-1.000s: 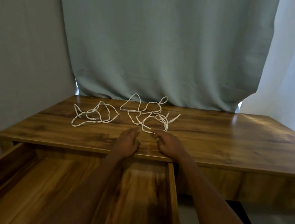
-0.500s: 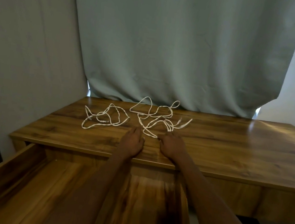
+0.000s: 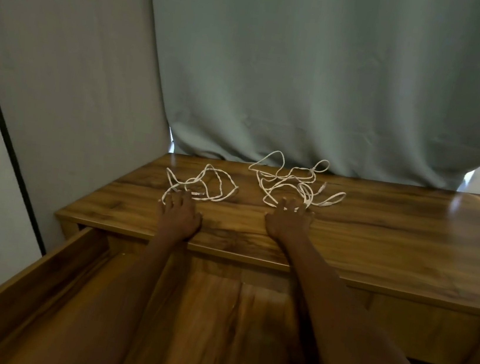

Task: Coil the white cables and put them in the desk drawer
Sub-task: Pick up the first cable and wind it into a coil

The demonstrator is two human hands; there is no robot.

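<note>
Wood-grain desk (image 3: 379, 238) runs off the right edge, and the open drawer (image 3: 33, 282) is cut off at the bottom. Both hands lie flat, fingers spread, holding nothing. Just beyond the left hand (image 3: 178, 215) lies one loose white cable (image 3: 201, 182); its fingertips hide the near loop. Past the right hand (image 3: 288, 222), the second tangle (image 3: 291, 183) is thin and looping, its ends hard to make out.

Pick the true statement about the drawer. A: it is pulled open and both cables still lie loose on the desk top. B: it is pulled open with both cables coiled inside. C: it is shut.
A: the drawer stands open below the desk edge, while the left cable and the right cable lie uncoiled on the desk top.
</note>
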